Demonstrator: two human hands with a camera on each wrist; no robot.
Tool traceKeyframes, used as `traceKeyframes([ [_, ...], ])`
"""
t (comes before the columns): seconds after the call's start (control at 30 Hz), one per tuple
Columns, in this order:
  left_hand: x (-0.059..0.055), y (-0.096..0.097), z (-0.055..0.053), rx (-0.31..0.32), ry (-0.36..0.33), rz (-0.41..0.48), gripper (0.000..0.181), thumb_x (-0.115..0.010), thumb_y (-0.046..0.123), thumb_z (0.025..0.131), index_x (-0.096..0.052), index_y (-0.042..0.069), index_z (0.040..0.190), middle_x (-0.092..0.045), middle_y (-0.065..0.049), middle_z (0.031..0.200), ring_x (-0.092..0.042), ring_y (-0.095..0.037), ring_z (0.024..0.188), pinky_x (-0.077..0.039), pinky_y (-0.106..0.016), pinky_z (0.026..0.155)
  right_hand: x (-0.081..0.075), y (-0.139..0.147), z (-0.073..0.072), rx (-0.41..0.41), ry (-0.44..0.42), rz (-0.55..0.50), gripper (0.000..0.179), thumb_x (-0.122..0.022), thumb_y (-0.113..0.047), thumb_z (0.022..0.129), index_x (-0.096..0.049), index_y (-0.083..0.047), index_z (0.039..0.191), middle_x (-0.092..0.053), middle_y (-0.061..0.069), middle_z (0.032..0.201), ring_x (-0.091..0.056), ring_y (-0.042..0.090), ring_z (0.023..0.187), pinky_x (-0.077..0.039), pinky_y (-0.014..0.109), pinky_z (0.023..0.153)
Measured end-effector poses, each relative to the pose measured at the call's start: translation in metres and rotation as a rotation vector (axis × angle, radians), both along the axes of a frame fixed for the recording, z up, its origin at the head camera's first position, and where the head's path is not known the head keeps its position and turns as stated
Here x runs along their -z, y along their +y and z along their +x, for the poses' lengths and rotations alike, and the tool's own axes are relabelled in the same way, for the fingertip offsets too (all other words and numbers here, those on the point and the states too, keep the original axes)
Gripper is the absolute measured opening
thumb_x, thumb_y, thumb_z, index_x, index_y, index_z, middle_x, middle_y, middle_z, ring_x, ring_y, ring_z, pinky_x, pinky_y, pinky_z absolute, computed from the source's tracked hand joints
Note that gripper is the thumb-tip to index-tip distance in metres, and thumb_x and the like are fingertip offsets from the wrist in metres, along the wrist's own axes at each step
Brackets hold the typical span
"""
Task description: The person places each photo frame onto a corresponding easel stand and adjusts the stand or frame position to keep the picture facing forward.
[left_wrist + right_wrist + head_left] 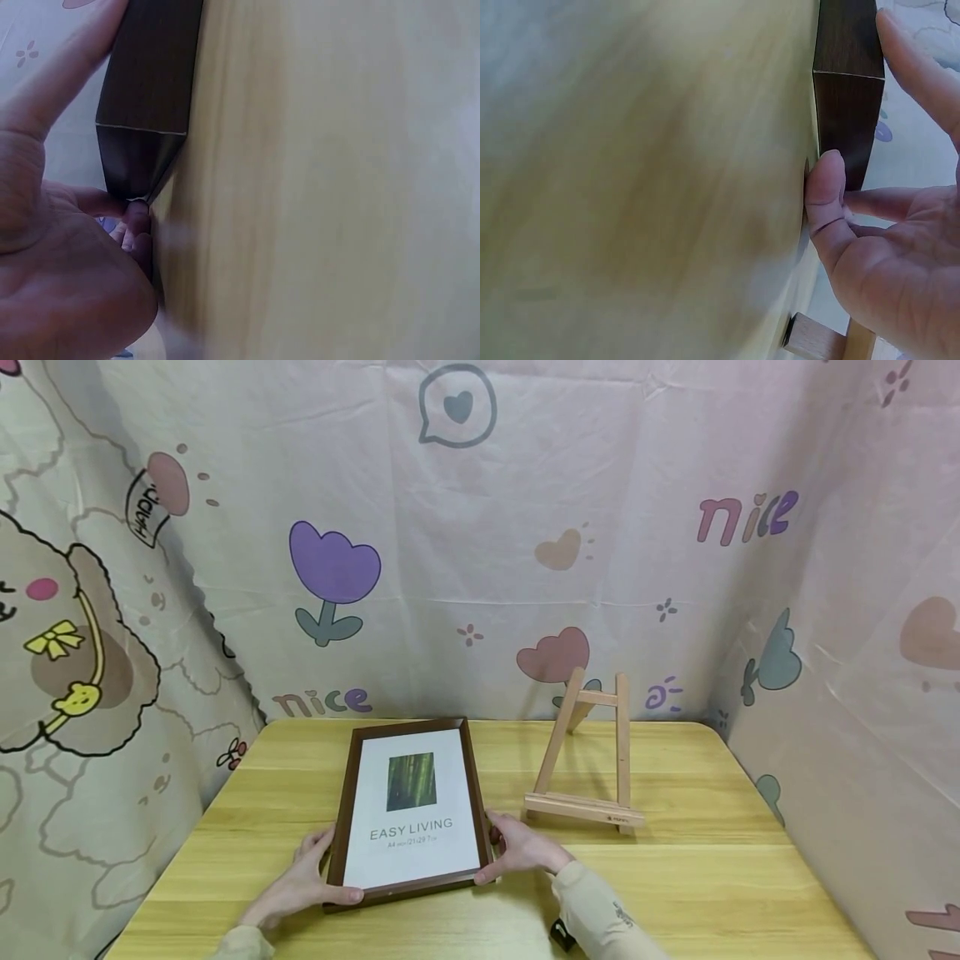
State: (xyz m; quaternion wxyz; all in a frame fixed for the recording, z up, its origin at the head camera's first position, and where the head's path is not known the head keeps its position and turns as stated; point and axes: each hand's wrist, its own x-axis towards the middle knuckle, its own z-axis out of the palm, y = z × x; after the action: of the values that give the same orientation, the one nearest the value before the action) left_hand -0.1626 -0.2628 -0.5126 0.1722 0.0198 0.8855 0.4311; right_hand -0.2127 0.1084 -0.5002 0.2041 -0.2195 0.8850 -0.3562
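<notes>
A dark brown picture frame (341,814) lies face up on the left half of the table, turned slightly askew. Its white insert reads "EASY LIVING" below a small green picture. My left hand (303,881) grips the near left corner, thumb over the front edge and fingers along the side. At the near right corner my right hand (517,847) holds the frame in the same manner. Both wrist views show the frame's corner (142,150) between thumb and fingers, close to the tabletop. Whether the near edge is lifted, I cannot tell.
A small wooden easel (585,808) stands to the right of the frame, near my right hand. The light wood table (712,877) ends at the back against a patterned cloth (465,510), which also hangs at both sides.
</notes>
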Motion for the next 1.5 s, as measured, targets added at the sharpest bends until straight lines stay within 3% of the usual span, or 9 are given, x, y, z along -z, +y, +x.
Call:
traceKeyframes([
  [0.1, -0.0005, -0.0006, -0.0003, 0.007, 0.000, -0.006, 0.129, -0.090, 0.038, 0.073, -0.006, -0.010, 0.157, -0.008, -0.038, 0.155, -0.017, -0.060, 0.140, -0.032, -0.076, 0.107, -0.0009, -0.0012, 0.0007, 0.010, 0.006, 0.016, 0.114, -0.092, -0.029, 0.070, -0.026, 0.006, 0.155, -0.059, 0.012, 0.123, -0.057, 0.024, 0.110, -0.052, 0.047, 0.102],
  [0.3, -0.0016, -0.0010, 0.0004, 0.004, -0.011, 0.006, 0.128, -0.090, 0.038, 0.073, -0.006, -0.010, 0.157, -0.006, -0.037, 0.156, -0.010, -0.060, 0.142, -0.025, -0.079, 0.110, -0.0005, -0.0017, 0.0009, 0.014, -0.006, -0.018, 0.114, -0.093, -0.025, 0.069, -0.026, 0.003, 0.157, -0.056, 0.007, 0.111, -0.051, 0.017, 0.095, -0.050, 0.029, 0.082],
  [0.5, -0.0027, 0.0002, 0.0022, 0.005, -0.017, 0.005, 0.128, -0.089, 0.038, 0.074, -0.005, -0.009, 0.158, -0.005, -0.035, 0.157, -0.011, -0.057, 0.142, -0.025, -0.078, 0.111, 0.0008, -0.0010, 0.0017, 0.024, -0.012, -0.030, 0.114, -0.093, -0.022, 0.068, -0.026, 0.001, 0.157, -0.054, 0.008, 0.110, -0.049, 0.018, 0.092, -0.049, 0.028, 0.078],
  [0.87, -0.0016, -0.0003, 0.0039, 0.006, -0.003, 0.007, 0.126, -0.089, 0.037, 0.074, -0.007, -0.008, 0.158, -0.008, -0.034, 0.157, -0.015, -0.055, 0.142, -0.027, -0.075, 0.112, 0.0015, -0.0014, 0.0041, 0.035, 0.011, -0.038, 0.113, -0.093, -0.021, 0.067, -0.028, 0.003, 0.156, -0.056, 0.010, 0.112, -0.052, 0.017, 0.091, -0.051, 0.028, 0.081],
  [1.17, -0.0015, -0.0005, 0.0059, -0.001, 0.008, 0.004, 0.128, -0.090, 0.037, 0.073, -0.006, -0.007, 0.159, -0.007, -0.034, 0.158, -0.013, -0.056, 0.144, -0.027, -0.076, 0.111, 0.0001, -0.0013, 0.0063, 0.038, 0.042, -0.009, 0.113, -0.093, -0.025, 0.068, -0.028, 0.000, 0.157, -0.056, 0.018, 0.122, -0.057, 0.024, 0.102, -0.054, 0.050, 0.096],
  [1.5, -0.0014, 0.0004, 0.0073, -0.002, 0.019, 0.015, 0.128, -0.091, 0.035, 0.072, -0.006, -0.005, 0.159, -0.006, -0.032, 0.159, -0.011, -0.056, 0.144, -0.026, -0.077, 0.112, -0.0003, -0.0016, 0.0075, 0.050, 0.057, 0.016, 0.113, -0.093, -0.027, 0.067, -0.029, 0.001, 0.156, -0.058, 0.016, 0.120, -0.058, 0.021, 0.098, -0.056, 0.045, 0.092],
])
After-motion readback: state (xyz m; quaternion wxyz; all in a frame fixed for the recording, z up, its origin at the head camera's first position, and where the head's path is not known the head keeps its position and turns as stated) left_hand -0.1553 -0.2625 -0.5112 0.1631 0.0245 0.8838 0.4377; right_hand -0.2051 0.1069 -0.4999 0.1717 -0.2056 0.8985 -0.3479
